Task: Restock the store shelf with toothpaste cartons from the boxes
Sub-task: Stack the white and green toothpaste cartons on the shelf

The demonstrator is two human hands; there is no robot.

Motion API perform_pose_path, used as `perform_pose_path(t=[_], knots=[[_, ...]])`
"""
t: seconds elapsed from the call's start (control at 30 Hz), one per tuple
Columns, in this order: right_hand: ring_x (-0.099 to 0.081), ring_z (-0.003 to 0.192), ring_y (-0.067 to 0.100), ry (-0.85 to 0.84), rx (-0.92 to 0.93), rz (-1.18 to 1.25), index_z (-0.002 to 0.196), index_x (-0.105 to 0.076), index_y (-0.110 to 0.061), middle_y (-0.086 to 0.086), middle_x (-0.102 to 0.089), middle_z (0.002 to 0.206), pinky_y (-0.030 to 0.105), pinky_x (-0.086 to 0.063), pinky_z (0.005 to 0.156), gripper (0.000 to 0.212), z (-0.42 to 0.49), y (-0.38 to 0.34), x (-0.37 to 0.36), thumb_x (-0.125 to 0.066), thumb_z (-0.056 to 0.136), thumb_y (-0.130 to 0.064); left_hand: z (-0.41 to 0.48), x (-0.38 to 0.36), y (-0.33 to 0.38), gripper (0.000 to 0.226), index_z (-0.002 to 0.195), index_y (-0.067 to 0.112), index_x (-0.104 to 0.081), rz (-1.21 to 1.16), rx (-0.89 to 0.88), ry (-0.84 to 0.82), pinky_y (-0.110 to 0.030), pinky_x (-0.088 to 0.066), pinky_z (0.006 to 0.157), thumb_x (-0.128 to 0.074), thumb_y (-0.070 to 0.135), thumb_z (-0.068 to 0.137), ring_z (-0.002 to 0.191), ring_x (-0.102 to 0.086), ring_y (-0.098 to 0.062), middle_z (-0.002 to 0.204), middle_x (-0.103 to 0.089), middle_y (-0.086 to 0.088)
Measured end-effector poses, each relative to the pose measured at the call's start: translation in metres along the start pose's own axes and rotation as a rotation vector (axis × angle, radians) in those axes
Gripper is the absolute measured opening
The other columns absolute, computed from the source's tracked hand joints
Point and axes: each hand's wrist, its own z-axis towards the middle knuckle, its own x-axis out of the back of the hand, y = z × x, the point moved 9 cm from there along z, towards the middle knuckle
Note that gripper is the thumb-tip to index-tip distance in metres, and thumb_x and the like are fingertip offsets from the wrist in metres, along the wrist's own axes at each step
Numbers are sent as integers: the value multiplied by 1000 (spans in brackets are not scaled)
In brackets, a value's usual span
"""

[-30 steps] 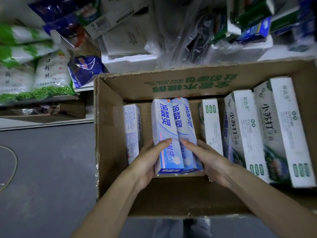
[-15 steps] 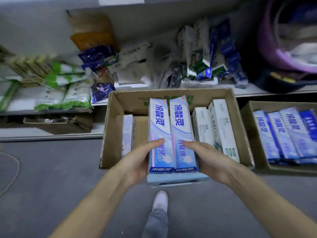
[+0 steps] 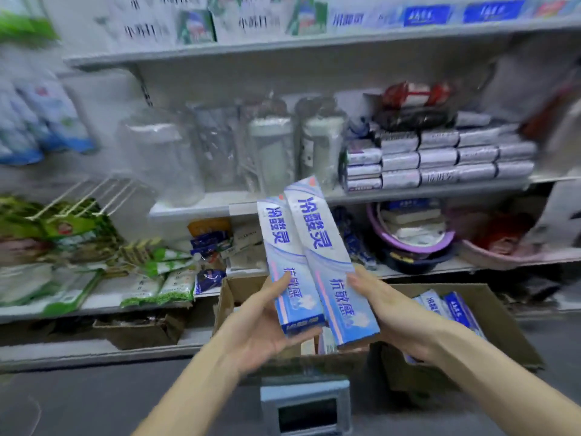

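Shelves point(image 3: 408, 192) of packaged goods point(image 3: 440, 158), grey floor point(image 3: 78, 401)

Left carton point(image 3: 287, 262) and right carton point(image 3: 327, 256), blue-and-white toothpaste packs, are held side by side mid-frame, touching, tops leaning upper left. More blue cartons point(image 3: 452, 306) lie in the cardboard box point(image 3: 506, 322) at lower right.

Grey floor point(image 3: 94, 401): two open cardboard boxes point(image 3: 503, 325) side by side against the shelving. Lowest shelf point(image 3: 63, 350): shallow cardboard tray point(image 3: 141, 332). Next shelf up point(image 3: 103, 302): green-printed bags point(image 3: 151, 287), purple basin point(image 3: 412, 234). Middle shelf point(image 3: 408, 191): plastic-wrapped containers point(image 3: 270, 146), stacked small packs point(image 3: 440, 155). Top shelf point(image 3: 283, 42): toothpaste cartons point(image 3: 424, 15), blurred.
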Motion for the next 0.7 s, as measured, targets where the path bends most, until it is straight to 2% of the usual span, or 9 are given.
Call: perform_pose_path(t=[0.07,0.1,0.17,0.27,0.37,0.43,0.57,0.7], knots=[[-70,79,16,-21,49,-65,128,-47,-37,-4,-71,102,36,-55,58,42,-25,-35,-11,-46,87,-46,-25,-29,17,40,114,12,-62,61,-26,-52,-42,-59,62,-63,22,75,74,-72,-32,100,-73,-16],[-68,73,14,-19,72,-89,127,-47,-35,-2,-71,97,35,-54,55,41,-38,-53,-16,-46,88,-45,-36,-43,27,37,110,11,-63,84,-48,-67,-37,-59,55,-63,21,75,68,-72,-30,93,-74,-16],[-67,76,16,-6,103,-119,124,-49,-32,4,-69,100,39,-55,58,38,-56,-87,-25,-49,88,-41,-52,-67,47,31,105,10,-63,110,-109,-79,-31,-56,49,-63,19,75,62,-71,-26,84,-74,-13],[-68,81,19,87,177,-132,118,-55,-31,6,-71,103,43,-57,63,25,-74,-143,-29,-53,93,-27,-68,-100,84,40,109,11,-62,151,-212,-93,-30,-58,51,-66,15,70,64,-71,-24,85,-74,-11],[-70,74,20,196,225,-115,113,-60,-18,8,-71,98,40,-58,61,27,-80,-196,-24,-60,88,-7,-79,-134,129,38,102,17,-62,236,-312,-145,-33,-60,56,-67,12,65,65,-71,-21,83,-75,-6],[-70,69,21,270,246,-92,112,-58,-11,11,-69,100,37,-58,56,30,-80,-228,-21,-64,84,-1,-87,-160,160,43,107,21,-62,335,-390,-217,-38,-60,62,-68,12,65,72,-72,-20,90,-75,-4],[-69,66,21,407,332,-114,114,-57,-10,13,-68,104,34,-57,54,37,-69,-287,-15,-69,80,-2,-95,-197,220,53,118,20,-60,411,-485,-315,-38,-59,60,-69,11,67,76,-71,-21,98,-74,-6],[-66,61,15,473,419,-194,107,-65,-16,5,-70,86,27,-53,51,27,-54,-339,-9,-69,81,-11,-91,-217,281,39,107,19,-62,472,-559,-336,-37,-59,55,-69,14,70,73,-71,-22,88,-73,-8]])
